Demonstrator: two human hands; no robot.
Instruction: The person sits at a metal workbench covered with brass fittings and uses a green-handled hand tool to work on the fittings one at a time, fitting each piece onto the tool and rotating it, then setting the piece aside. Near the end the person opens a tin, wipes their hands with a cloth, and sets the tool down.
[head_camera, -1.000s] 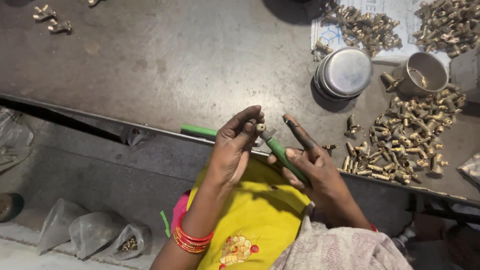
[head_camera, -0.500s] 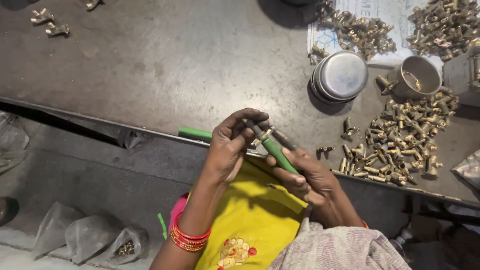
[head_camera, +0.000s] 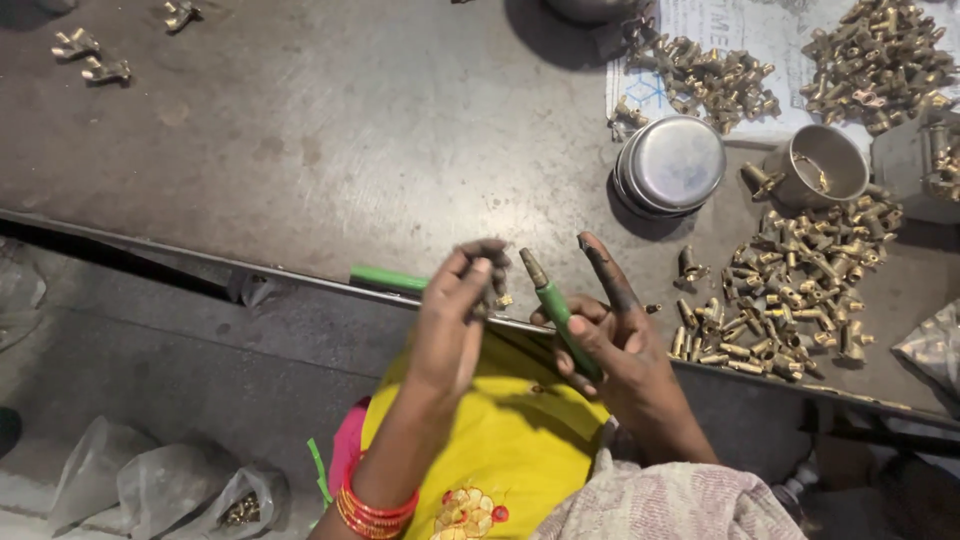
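The green-handled tool (head_camera: 556, 310) lay in the right hand (head_camera: 610, 345), its long axis running from the palm up and to the left, with the dull metal tip aimed toward the far side of the worktop (head_camera: 330, 150) and slightly at the left hand (head_camera: 455, 320). The right hand's lower fingers were curled around the handle while its index finger stood out straight beside the tip. The left hand was pinched shut on a small brass fitting (head_camera: 497, 296), just above the worktop's near edge; most of that piece was hidden behind the fingertips, so its shape could not be made out. A second green tool (head_camera: 388, 279) lay along the near edge, its right end covered by the left hand. Half a second earlier the tip had met the fitting between both hands; now the two were apart, with a clear gap between tip and piece. A heap of brass parts (head_camera: 790, 290) sat near the right end.
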